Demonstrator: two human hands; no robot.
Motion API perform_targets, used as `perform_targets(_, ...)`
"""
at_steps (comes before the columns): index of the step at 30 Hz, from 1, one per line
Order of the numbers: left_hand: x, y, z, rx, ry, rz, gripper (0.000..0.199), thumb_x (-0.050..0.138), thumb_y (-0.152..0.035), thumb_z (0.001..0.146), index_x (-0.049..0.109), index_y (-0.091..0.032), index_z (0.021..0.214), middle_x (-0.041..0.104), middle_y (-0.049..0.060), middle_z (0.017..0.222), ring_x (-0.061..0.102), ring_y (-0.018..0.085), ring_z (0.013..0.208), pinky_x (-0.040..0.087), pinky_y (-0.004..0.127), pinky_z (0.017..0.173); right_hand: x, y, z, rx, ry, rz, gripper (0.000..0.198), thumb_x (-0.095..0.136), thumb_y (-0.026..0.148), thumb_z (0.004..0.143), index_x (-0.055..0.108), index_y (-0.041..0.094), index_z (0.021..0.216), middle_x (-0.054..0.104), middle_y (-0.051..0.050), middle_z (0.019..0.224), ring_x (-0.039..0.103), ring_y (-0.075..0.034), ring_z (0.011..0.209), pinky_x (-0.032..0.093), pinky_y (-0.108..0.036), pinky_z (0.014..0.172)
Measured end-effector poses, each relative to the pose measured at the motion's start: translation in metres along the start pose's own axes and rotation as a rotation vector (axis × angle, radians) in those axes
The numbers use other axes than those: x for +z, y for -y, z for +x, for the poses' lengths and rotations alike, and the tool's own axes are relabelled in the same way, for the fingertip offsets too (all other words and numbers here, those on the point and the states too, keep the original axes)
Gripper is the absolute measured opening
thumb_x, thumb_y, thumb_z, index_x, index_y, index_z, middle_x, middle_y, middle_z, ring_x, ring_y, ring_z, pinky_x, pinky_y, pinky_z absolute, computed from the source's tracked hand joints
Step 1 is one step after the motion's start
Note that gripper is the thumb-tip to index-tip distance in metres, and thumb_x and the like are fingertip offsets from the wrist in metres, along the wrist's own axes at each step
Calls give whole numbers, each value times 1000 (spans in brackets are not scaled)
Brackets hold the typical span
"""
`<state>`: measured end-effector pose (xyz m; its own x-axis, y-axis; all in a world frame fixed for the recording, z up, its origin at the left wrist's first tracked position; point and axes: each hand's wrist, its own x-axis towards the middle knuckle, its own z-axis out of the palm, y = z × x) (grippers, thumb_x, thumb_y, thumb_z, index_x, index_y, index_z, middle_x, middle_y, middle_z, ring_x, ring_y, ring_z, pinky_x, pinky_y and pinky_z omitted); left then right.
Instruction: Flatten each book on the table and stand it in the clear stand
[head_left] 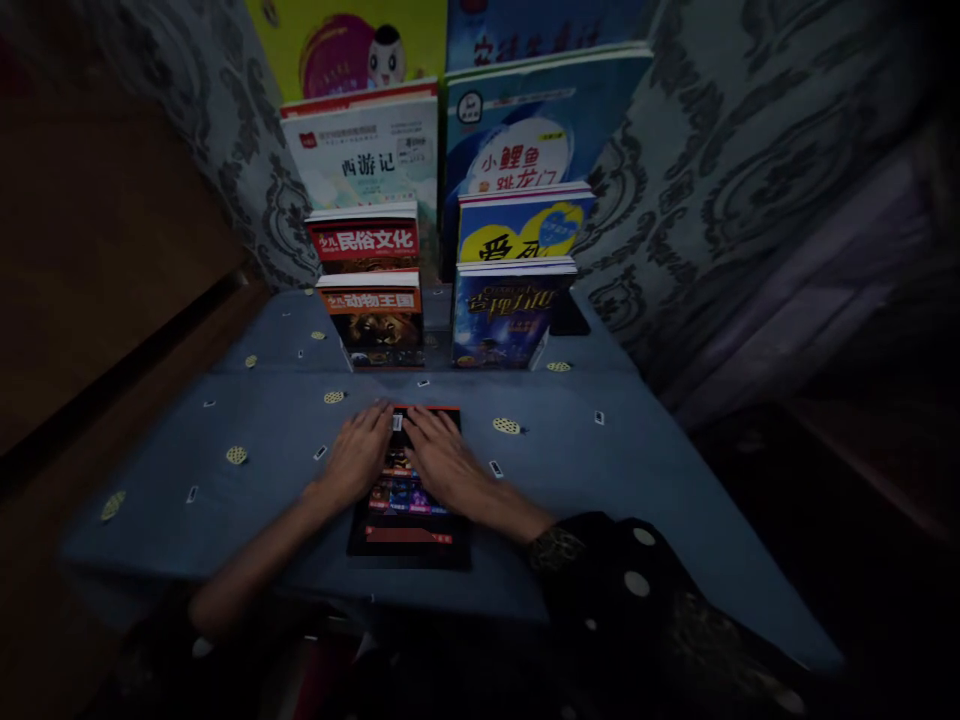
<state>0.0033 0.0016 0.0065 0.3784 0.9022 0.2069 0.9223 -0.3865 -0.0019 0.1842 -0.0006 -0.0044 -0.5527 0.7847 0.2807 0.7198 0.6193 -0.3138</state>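
A dark book [409,530] with small coloured pictures and a red strip lies flat near the front of the table. My left hand [358,450] rests on its upper left part, fingers stretched toward the far edge. On the upper right part lies my right hand [442,455], its fingers also stretched out. The two sets of fingertips almost meet near a small white label. Both palms cover part of the cover. Beyond the hands stand an orange-banded book with a lion [379,325] and a blue book with gold lettering [502,315].
Taller books stand in two stepped columns behind, among them a white book [364,150] and a teal book [532,120]. A dark flat object [570,315] lies right of them. The blue tablecloth [600,470] has pineapple prints. Patterned curtains hang behind; brown wooden furniture [97,260] stands left.
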Motion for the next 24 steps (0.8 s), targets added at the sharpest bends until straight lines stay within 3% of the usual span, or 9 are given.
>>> perform_targets(4,19,6,1,54,-52,-58,47,37,-10,95,51,-11,140,54,19,147,53,27,136,44,47,111,7,1,8,-51,-9,-2,47,41,22,100,51,4,143,52,-22,150,40,-29,147,32,-53,122)
perform_targets(11,18,3,1,46,-64,-33,46,37,-9,96,52,-10,139,56,19,145,54,30,135,46,48,108,1,1,7,-62,-5,-4,48,42,25,101,51,1,142,53,-23,149,45,-29,144,33,-51,122)
perform_targets(17,12,2,0,71,-64,24,47,39,-11,97,52,-13,142,55,18,147,54,29,135,46,47,106,-3,8,6,91,-17,-24,55,52,31,99,50,-2,142,48,-26,151,41,-34,146,32,-52,122)
perform_targets(24,4,-4,0,41,-19,69,48,38,-11,97,51,-15,143,54,16,149,54,29,135,45,50,108,-1,3,-1,171,-6,4,61,53,36,98,48,-3,145,43,-26,154,35,-33,149,31,-49,123)
